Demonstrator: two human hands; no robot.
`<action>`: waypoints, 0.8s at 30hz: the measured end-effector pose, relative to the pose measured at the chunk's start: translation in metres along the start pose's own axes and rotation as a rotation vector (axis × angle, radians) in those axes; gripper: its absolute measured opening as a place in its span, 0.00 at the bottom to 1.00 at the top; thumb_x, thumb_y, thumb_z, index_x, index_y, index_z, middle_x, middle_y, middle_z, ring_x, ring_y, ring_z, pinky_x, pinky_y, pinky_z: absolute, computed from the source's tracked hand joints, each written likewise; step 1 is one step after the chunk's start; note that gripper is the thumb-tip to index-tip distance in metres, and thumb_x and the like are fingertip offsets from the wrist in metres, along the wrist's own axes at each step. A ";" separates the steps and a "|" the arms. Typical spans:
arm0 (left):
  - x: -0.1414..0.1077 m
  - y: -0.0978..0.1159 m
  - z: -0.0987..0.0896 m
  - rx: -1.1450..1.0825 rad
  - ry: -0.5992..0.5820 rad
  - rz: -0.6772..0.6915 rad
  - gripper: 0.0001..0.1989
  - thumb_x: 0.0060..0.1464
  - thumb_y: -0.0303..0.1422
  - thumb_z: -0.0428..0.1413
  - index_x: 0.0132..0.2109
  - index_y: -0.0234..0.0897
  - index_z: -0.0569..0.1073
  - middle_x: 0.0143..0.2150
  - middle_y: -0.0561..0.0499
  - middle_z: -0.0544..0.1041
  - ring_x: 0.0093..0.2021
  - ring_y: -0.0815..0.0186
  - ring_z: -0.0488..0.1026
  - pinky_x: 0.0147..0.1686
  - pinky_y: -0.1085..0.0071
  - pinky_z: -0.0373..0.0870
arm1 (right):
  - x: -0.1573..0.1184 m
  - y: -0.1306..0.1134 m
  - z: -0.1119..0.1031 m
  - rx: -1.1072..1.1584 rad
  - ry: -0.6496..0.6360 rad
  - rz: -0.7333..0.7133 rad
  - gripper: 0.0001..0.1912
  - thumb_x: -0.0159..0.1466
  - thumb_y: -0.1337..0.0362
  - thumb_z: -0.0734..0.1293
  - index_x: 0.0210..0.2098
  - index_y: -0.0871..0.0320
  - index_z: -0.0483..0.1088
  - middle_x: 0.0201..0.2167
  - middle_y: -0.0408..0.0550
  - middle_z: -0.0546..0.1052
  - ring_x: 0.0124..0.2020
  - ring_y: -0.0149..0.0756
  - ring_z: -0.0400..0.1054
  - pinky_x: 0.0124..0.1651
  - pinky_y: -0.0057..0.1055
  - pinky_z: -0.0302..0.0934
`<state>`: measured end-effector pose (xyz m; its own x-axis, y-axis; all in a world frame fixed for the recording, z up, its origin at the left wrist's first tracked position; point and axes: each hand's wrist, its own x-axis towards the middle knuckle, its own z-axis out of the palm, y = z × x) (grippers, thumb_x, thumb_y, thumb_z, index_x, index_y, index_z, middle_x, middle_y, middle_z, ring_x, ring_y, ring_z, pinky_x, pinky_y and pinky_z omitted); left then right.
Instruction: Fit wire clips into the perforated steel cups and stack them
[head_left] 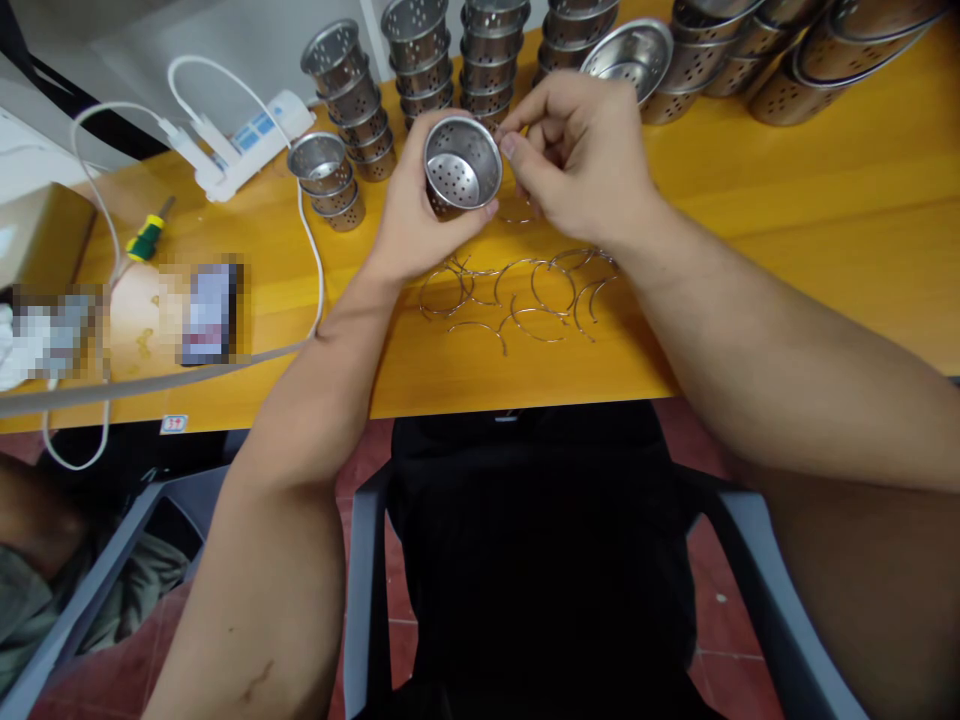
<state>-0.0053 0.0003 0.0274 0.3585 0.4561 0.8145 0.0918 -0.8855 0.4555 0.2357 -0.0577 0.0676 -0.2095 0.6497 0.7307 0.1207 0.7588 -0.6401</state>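
Observation:
My left hand (411, 222) is wrapped round a perforated metal cup (456, 180), its open mouth tilted toward me. Close to the cup's right rim, my right hand (581, 150) has thumb and forefinger pinched together; what they hold is too small to make out. Just below those fingers a thin curved wire (517, 220) shows, and I cannot tell whether it is held or lies on the table. Several loose curved wire pieces (551, 285) lie scattered on the wooden table (787, 250) in front of both hands.
Stacks of perforated cups (420, 60) line the back, with a short stack (330, 180) at left. One cup (634, 55) lies tilted behind my right hand. A power strip (255, 145), white cable (319, 270), screwdriver (148, 237) and box (45, 235) are at left.

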 end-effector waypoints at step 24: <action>-0.016 -0.017 0.013 -0.110 -0.098 0.038 0.46 0.63 0.70 0.67 0.80 0.62 0.67 0.73 0.44 0.81 0.72 0.41 0.83 0.71 0.37 0.84 | 0.000 0.002 0.002 0.020 -0.019 0.040 0.16 0.79 0.45 0.82 0.43 0.46 0.80 0.24 0.39 0.72 0.22 0.40 0.63 0.27 0.44 0.51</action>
<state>-0.0003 0.0066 0.0016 0.4497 0.4066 0.7953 -0.0237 -0.8846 0.4657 0.2343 -0.0558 0.0658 -0.2234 0.6785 0.6998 0.1102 0.7310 -0.6735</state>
